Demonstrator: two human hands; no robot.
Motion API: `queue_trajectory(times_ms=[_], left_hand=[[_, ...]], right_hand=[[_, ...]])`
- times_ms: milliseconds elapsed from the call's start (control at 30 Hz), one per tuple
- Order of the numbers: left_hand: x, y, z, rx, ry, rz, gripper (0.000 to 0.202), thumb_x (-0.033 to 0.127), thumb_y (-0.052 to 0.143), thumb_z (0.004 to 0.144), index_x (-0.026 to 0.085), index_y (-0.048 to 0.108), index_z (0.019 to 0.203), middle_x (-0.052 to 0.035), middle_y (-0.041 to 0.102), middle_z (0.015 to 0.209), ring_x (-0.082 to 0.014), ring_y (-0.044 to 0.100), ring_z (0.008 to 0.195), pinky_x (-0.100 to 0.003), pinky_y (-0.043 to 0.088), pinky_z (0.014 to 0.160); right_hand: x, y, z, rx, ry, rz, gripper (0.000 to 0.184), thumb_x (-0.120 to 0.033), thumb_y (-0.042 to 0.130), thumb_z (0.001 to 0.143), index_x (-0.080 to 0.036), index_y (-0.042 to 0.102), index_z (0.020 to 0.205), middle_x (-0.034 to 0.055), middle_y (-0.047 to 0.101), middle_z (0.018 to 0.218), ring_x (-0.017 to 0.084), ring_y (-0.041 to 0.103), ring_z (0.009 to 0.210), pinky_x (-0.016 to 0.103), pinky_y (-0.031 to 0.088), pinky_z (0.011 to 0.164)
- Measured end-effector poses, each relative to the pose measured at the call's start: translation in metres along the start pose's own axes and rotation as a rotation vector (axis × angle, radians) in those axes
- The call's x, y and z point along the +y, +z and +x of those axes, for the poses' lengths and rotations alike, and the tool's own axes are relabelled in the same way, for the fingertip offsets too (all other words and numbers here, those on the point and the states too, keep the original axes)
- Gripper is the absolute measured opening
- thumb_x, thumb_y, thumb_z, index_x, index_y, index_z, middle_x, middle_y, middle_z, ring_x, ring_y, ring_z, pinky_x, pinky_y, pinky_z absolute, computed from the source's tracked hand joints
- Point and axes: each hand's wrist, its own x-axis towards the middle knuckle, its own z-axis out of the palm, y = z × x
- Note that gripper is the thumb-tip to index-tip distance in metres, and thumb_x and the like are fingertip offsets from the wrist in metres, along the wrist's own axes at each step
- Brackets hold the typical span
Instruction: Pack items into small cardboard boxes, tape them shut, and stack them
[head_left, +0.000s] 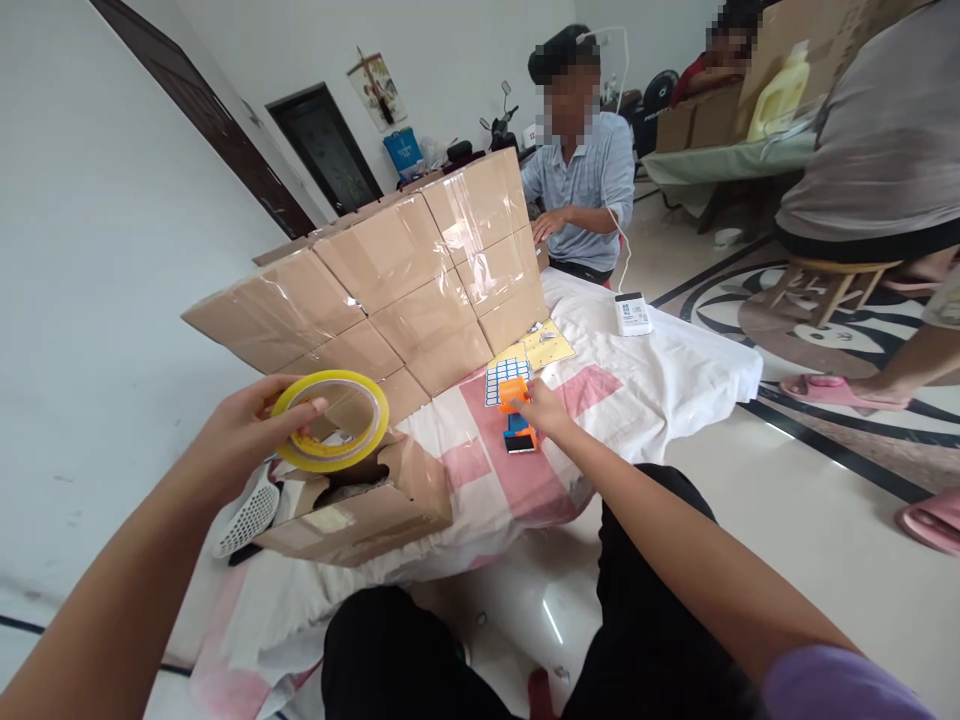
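Note:
My left hand (244, 435) grips a roll of yellow tape (331, 420) and holds it above an open cardboard box (360, 510) on the low table. A white mesh shoe (247, 517) pokes out at the box's left side. My right hand (544, 410) reaches forward across the white and pink cloth (637, 390) and closes on an orange and blue tape dispenser (516, 415). A sheet of blue-and-white labels (504, 378) lies just behind the dispenser.
A wall of sealed, taped cardboard boxes (420, 270) stands along the table's far left. A yellow sheet (547, 345) and a white device (632, 313) lie further back. One person in a blue shirt (589, 185) sits opposite; another sits on a stool (825, 280) at right.

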Motion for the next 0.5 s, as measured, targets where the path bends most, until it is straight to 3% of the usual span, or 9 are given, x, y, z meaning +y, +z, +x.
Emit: queue_trajectory(times_ms=[100,167,233,300,400,500], left_hand=[[0.001,0.006,0.007,-0.082,-0.016,0.0,0.046,0.061,0.078,0.068,0.018,0.064,0.075,0.001,0.056,0.061,-0.0143,0.049,0.062,-0.02,0.038,0.051],[-0.001,0.013,0.014,-0.174,-0.074,-0.078,0.051,0.065,0.076,0.071,0.017,0.059,0.069,0.0007,0.054,0.06,-0.0128,0.047,0.06,-0.021,0.038,0.053],[-0.004,0.021,0.022,-0.233,-0.172,-0.186,0.052,0.065,0.076,0.073,0.016,0.061,0.074,0.0004,0.055,0.063,-0.0128,0.048,0.06,-0.023,0.04,0.055],[-0.008,0.031,0.028,-0.266,-0.231,-0.271,0.051,0.063,0.076,0.075,0.014,0.065,0.084,-0.0004,0.058,0.067,-0.0136,0.051,0.062,-0.025,0.043,0.058],[-0.013,0.044,0.033,-0.335,-0.198,-0.31,0.052,0.065,0.071,0.08,0.014,0.066,0.086,-0.0019,0.062,0.069,-0.0144,0.054,0.063,-0.025,0.044,0.06],[-0.018,0.058,0.032,-0.335,-0.112,-0.333,0.055,0.07,0.067,0.081,0.015,0.067,0.087,-0.0046,0.066,0.075,-0.0169,0.058,0.066,-0.027,0.048,0.061]], right_hand=[[0.005,0.016,0.007,-0.096,-0.008,0.023,0.017,-0.023,0.071,0.073,-0.02,0.054,0.074,0.0025,0.06,0.071,0.019,0.057,0.071,0.03,0.043,0.064],[0.0,0.021,0.005,-0.115,-0.074,0.059,0.017,-0.023,0.065,0.077,-0.02,0.051,0.069,0.0006,0.057,0.067,0.017,0.054,0.07,0.029,0.042,0.066],[-0.009,0.021,0.001,-0.118,-0.156,0.114,0.011,-0.028,0.058,0.083,-0.02,0.053,0.077,0.0011,0.06,0.075,0.017,0.056,0.075,0.028,0.044,0.071],[-0.02,0.016,-0.004,-0.121,-0.234,0.207,0.018,-0.036,0.051,0.089,-0.019,0.057,0.089,0.0024,0.064,0.086,0.018,0.058,0.082,0.028,0.046,0.075],[-0.033,0.007,-0.013,-0.131,-0.298,0.473,0.03,-0.048,0.054,0.087,-0.02,0.058,0.097,0.0031,0.066,0.091,0.019,0.06,0.086,0.029,0.048,0.079],[-0.04,0.001,-0.022,-0.2,-0.249,0.724,0.036,-0.053,0.065,0.079,-0.021,0.059,0.095,0.002,0.068,0.089,0.019,0.062,0.081,0.03,0.049,0.076]])
